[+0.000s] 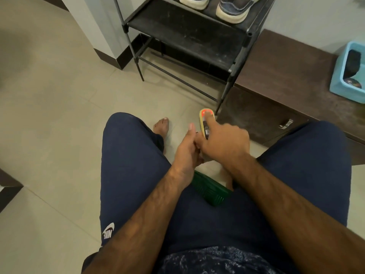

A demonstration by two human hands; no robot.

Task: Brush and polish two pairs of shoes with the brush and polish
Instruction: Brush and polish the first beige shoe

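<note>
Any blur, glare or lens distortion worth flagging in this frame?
Head view: soft even light, no strong glare; wide-angle tilts the shoe rack; grey smudge at left edge; polish bottle in the right hand is blurred, label unreadable.

We're in a home entryway here: black metal shoe rack [187, 36] against the wall, a pair of worn sneakers [233, 10] on its upper shelf. Beige tiled floor [49, 115], dark skirting board [122, 56], and beside the rack a low brown cabinet [276, 66] with a metal handle [285, 124], a blue plastic tray [337, 84] on top.
</note>
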